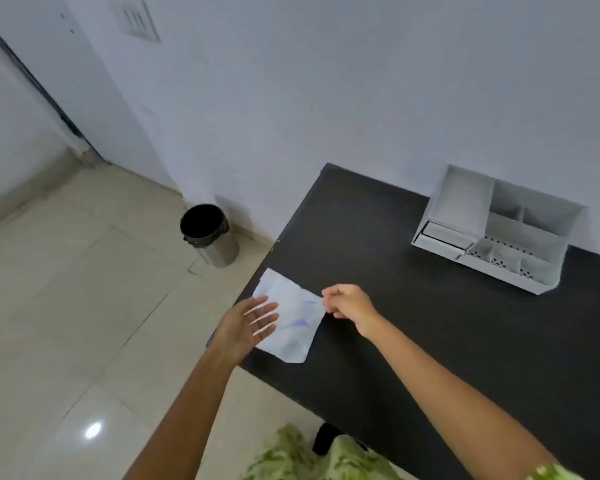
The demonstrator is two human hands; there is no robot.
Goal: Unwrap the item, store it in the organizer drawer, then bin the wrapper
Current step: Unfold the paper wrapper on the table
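A white wrapper [291,317] with faint purple marks lies flat at the left edge of the black table [413,323]. My right hand [349,303] pinches the wrapper's right edge between thumb and fingers. My left hand [248,323] hovers with fingers spread over the wrapper's left side, at the table edge. A white desk organizer [499,230] stands at the back right against the wall; its small drawer [444,239] sits at the lower left of it, slightly pulled out. A round metal bin [208,233] with a black liner stands on the floor left of the table. Whatever is inside the wrapper is hidden.
A pale wall runs behind the table and bin. Beige tiled floor [84,306] spreads to the left. A black chair part [326,438] and green patterned clothing [309,459] show at the bottom edge.
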